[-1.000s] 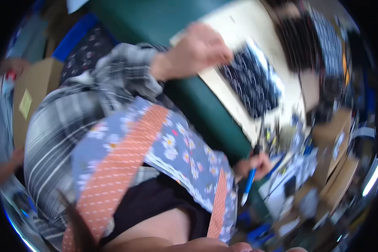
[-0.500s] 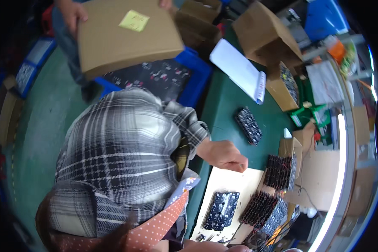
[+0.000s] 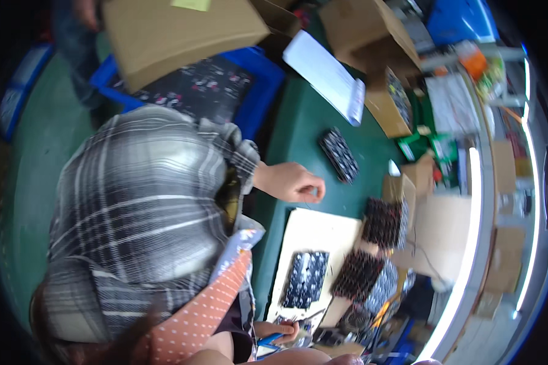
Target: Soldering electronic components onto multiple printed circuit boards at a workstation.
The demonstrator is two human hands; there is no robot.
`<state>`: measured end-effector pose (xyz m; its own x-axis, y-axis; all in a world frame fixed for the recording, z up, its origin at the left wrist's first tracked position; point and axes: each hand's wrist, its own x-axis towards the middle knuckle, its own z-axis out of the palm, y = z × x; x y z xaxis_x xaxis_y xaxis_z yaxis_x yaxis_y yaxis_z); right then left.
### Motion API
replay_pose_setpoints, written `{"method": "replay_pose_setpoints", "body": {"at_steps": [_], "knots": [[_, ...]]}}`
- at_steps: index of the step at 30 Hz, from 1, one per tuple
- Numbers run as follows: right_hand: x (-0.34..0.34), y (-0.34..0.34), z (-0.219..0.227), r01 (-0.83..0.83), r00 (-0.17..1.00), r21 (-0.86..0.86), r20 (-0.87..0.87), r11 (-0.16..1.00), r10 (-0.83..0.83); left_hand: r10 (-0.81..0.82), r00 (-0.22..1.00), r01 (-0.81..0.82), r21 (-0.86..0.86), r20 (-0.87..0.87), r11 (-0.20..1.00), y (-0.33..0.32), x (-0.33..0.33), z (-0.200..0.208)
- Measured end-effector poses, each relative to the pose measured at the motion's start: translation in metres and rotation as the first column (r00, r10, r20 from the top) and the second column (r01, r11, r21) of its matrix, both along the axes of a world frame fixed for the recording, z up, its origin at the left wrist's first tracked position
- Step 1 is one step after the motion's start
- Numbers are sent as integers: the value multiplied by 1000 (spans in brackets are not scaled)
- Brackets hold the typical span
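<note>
My left hand (image 3: 292, 182), in a plaid sleeve, hovers over the near edge of the green table. Its fingers are curled together in a pinch; whatever is between them is too small to make out. Low in the picture, my right hand (image 3: 280, 331) is closed around blue-handled pliers (image 3: 268, 340), partly hidden by my body. Between the hands, a panel of black circuit boards (image 3: 305, 280) with pale components lies on a cream board (image 3: 341, 228). Small loose pieces lie by my right hand. Neither hand touches the panel.
Beyond the cream board stand stacks of circuit boards (image 3: 359, 274). Another black panel (image 3: 340, 155) lies on the green tabletop (image 3: 304, 131), near a white sheet (image 3: 326, 76) and open cartons (image 3: 371, 36). At left, another person holds a large cardboard box (image 3: 182, 39) over a blue bin (image 3: 262, 85).
My left hand stays curled, with its fingers turned a little. My right hand and the pliers have come into view. The view has shifted, and the other person's box sits nearer the top edge.
</note>
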<state>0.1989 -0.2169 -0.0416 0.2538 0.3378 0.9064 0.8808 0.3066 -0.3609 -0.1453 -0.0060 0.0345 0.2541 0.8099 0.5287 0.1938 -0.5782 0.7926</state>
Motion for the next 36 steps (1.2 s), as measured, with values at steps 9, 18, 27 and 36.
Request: {"method": "replay_pose_setpoints", "body": {"at_steps": [9, 18, 27, 36], "knots": [[-4, 5, -1, 286, 957, 102, -74, 953, -279, 90, 995, -102, 442, 48, 891, 92, 45, 47], [-8, -4, -2, 335, 936, 88, -141, 938, -321, 164, 941, -328, 674, 296, 662, 137, 53, 140], [-3, -8, 12, 126, 973, -34, -189, 991, -130, 407, 897, -382, 760, 170, 526, 124, 35, 117], [2, -4, 20, -72, 982, -165, -186, 984, 41, 700, 508, -373, 604, -503, 704, 281, -142, 44]]}}
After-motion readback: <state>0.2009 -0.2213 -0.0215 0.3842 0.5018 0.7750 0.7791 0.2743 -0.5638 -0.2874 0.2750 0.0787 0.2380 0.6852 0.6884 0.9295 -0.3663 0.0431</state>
